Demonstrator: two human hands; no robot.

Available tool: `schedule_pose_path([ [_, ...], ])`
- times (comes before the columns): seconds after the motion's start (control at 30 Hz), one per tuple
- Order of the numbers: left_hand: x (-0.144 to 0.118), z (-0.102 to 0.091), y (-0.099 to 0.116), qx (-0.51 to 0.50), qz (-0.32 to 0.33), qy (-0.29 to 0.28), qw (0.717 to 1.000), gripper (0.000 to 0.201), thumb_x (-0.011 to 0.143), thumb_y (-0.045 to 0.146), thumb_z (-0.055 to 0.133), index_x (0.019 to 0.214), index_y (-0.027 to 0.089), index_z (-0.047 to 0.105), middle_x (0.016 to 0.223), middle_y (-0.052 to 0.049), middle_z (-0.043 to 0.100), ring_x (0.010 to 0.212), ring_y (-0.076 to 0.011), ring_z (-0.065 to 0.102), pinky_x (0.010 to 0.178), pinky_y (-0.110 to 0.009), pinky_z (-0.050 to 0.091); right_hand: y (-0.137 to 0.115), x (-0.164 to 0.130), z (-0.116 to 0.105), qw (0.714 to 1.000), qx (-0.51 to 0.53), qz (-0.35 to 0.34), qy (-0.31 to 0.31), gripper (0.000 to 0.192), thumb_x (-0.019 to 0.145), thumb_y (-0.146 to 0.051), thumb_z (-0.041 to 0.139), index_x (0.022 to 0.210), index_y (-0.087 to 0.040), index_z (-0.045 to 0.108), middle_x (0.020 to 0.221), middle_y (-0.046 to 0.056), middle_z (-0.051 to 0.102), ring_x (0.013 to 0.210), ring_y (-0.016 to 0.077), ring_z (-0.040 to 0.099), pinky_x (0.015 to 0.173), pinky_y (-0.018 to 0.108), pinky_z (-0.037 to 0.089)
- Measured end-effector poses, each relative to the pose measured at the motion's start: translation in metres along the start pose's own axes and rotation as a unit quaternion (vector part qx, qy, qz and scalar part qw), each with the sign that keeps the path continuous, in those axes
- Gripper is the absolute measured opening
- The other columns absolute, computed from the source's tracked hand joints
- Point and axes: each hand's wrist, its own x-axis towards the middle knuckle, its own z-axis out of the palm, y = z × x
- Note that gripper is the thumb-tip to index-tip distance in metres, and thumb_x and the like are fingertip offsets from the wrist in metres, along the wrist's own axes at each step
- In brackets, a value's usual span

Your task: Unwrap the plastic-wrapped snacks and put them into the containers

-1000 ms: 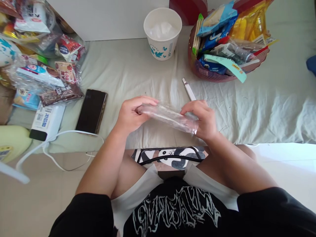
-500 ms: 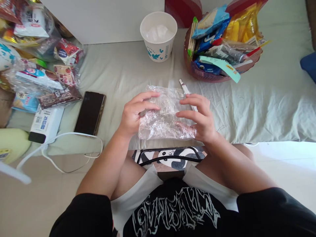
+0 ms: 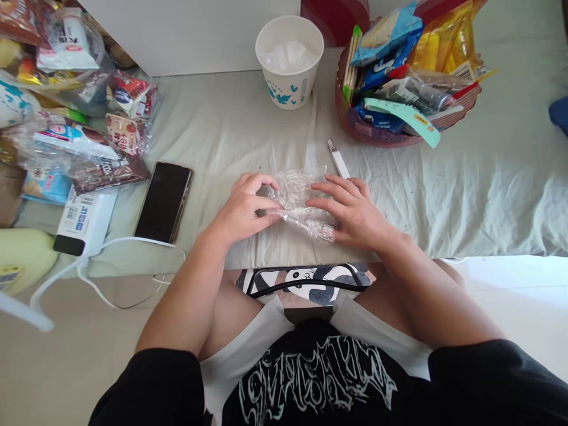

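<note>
A crumpled sheet of clear plastic film (image 3: pixel 298 192) lies on the cloth in front of me, its near edge folded up and over. My left hand (image 3: pixel 248 207) pinches the left side of that film between thumb and fingers. On the opposite side, my right hand (image 3: pixel 350 207) has its fingers over the film and its thumb at the near edge, gripping it. Just beyond the right fingers lies a slim white tool (image 3: pixel 338 161) with a metallic tip, partly hidden by the hand.
A white paper cup (image 3: pixel 290 83) with crumpled translucent plastic inside stands at the back. Right of it is a basket (image 3: pixel 350 121) of snack packets. Leftward lie a phone (image 3: pixel 163 201), a white box (image 3: pixel 86 222), a cable (image 3: pixel 113 241) and bagged snacks (image 3: pixel 110 174).
The film has gone from spread out to smaller, its near part folded away from me. My left hand has turned to a pinch, and my right hand has moved slightly left, fingers lower.
</note>
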Motion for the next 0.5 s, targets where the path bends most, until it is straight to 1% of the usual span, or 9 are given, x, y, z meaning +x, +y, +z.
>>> schedule_pose_path([
  [0.03, 0.001, -0.001, -0.001, -0.008, -0.007, 0.005, 1.000, 0.011, 0.090, 0.026, 0.073, 0.085, 0.027, 0.084, 0.117, -0.007, 0.068, 0.117, -0.0275, 0.060, 0.106, -0.049, 0.054, 0.000, -0.001, -0.001, 1.000, -0.002, -0.008, -0.002, 0.048, 0.092, -0.032, 0.070, 0.139, -0.033, 0.063, 0.156, 0.007, 0.060, 0.151, 0.0359, 0.048, 0.115, 0.054, 0.034],
  [0.1, 0.003, -0.002, -0.002, -0.032, -0.022, 0.014, 0.999, 0.017, 0.094, 0.029, 0.067, 0.087, 0.026, 0.083, 0.103, -0.007, 0.068, 0.102, -0.0235, 0.063, 0.094, -0.043, 0.057, 0.000, -0.001, 0.000, 1.000, -0.001, -0.025, 0.000, 0.039, 0.093, -0.035, 0.070, 0.132, -0.033, 0.067, 0.151, 0.006, 0.064, 0.149, 0.0349, 0.050, 0.115, 0.053, 0.034],
  [0.17, 0.004, -0.004, -0.002, -0.060, -0.030, 0.023, 0.997, 0.020, 0.095, 0.031, 0.064, 0.091, 0.024, 0.082, 0.097, -0.006, 0.070, 0.093, -0.0210, 0.065, 0.087, -0.038, 0.057, 0.001, -0.001, 0.001, 0.999, 0.012, -0.034, 0.016, 0.017, 0.098, -0.034, 0.066, 0.113, -0.031, 0.073, 0.131, 0.003, 0.075, 0.141, 0.0314, 0.058, 0.112, 0.049, 0.035],
  [0.2, 0.004, -0.004, -0.001, -0.073, -0.034, 0.025, 0.996, 0.020, 0.094, 0.033, 0.064, 0.092, 0.023, 0.081, 0.095, -0.005, 0.072, 0.089, -0.0201, 0.067, 0.084, -0.036, 0.056, 0.001, 0.000, 0.002, 0.999, 0.023, -0.033, 0.029, 0.012, 0.100, -0.033, 0.063, 0.104, -0.030, 0.073, 0.118, 0.002, 0.079, 0.136, 0.0292, 0.062, 0.110, 0.047, 0.036],
  [0.27, 0.004, -0.004, 0.002, -0.091, -0.050, 0.023, 0.994, 0.020, 0.092, 0.036, 0.066, 0.090, 0.022, 0.079, 0.088, -0.004, 0.074, 0.080, -0.0184, 0.067, 0.075, -0.032, 0.054, -0.001, 0.002, 0.003, 0.997, 0.049, -0.006, 0.059, 0.014, 0.102, -0.029, 0.058, 0.100, -0.027, 0.071, 0.101, 0.002, 0.081, 0.119, 0.0256, 0.071, 0.105, 0.044, 0.040],
  [0.33, 0.004, -0.003, 0.007, -0.096, -0.082, 0.020, 0.992, 0.023, 0.091, 0.038, 0.066, 0.079, 0.020, 0.075, 0.076, -0.002, 0.073, 0.068, -0.0159, 0.063, 0.065, -0.030, 0.049, -0.003, 0.004, 0.003, 0.992, 0.067, 0.052, 0.093, 0.017, 0.100, -0.027, 0.055, 0.112, -0.026, 0.068, 0.096, 0.004, 0.080, 0.101, 0.0238, 0.074, 0.098, 0.042, 0.046],
  [0.4, 0.005, -0.002, 0.012, -0.102, -0.121, 0.030, 0.987, 0.027, 0.091, 0.038, 0.064, 0.072, 0.020, 0.069, 0.065, 0.000, 0.069, 0.058, -0.0137, 0.057, 0.058, -0.028, 0.044, -0.005, 0.006, 0.005, 0.983, 0.078, 0.114, 0.121, 0.032, 0.097, -0.025, 0.055, 0.128, -0.024, 0.061, 0.088, 0.003, 0.078, 0.087, 0.0236, 0.072, 0.090, 0.041, 0.049],
  [0.43, 0.006, -0.001, 0.014, -0.105, -0.138, 0.041, 0.984, 0.025, 0.091, 0.038, 0.064, 0.074, 0.020, 0.069, 0.064, 0.001, 0.069, 0.056, -0.0132, 0.056, 0.057, -0.028, 0.043, -0.006, 0.006, 0.007, 0.979, 0.079, 0.138, 0.131, 0.038, 0.095, -0.024, 0.056, 0.134, -0.023, 0.057, 0.081, 0.002, 0.075, 0.083, 0.0238, 0.070, 0.087, 0.040, 0.050],
  [0.5, 0.008, 0.001, 0.017, -0.106, -0.160, 0.057, 0.980, 0.016, 0.089, 0.036, 0.066, 0.087, 0.021, 0.071, 0.065, 0.002, 0.072, 0.055, -0.0132, 0.056, 0.059, -0.028, 0.045, -0.007, 0.007, 0.012, 0.973, 0.065, 0.167, 0.147, 0.048, 0.092, -0.023, 0.056, 0.140, -0.023, 0.051, 0.067, -0.002, 0.067, 0.073, 0.0238, 0.066, 0.084, 0.041, 0.051],
])
